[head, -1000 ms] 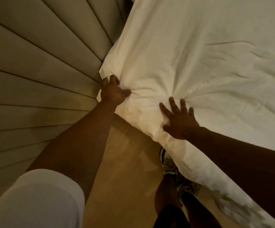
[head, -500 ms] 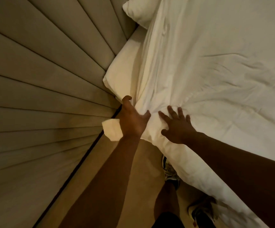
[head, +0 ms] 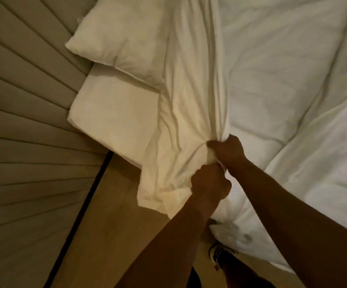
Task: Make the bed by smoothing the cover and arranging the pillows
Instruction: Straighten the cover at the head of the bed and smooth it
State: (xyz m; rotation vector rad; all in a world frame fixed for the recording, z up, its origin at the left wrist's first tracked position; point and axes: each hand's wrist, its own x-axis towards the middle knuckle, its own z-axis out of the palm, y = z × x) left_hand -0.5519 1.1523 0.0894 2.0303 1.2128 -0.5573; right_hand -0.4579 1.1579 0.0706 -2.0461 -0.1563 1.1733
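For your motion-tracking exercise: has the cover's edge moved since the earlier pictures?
Yes. The cover has pulled back from the headboard, baring the pillow.

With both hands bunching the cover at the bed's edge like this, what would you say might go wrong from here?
1. Both the left hand and right hand clench the cover in one bunch, so pulling may deepen the creases fanning from the grip.
2. The cover lies over the pillow; tugging could drag it askew.
3. A cover corner hangs toward the floor beside the shoe and might get stepped on.
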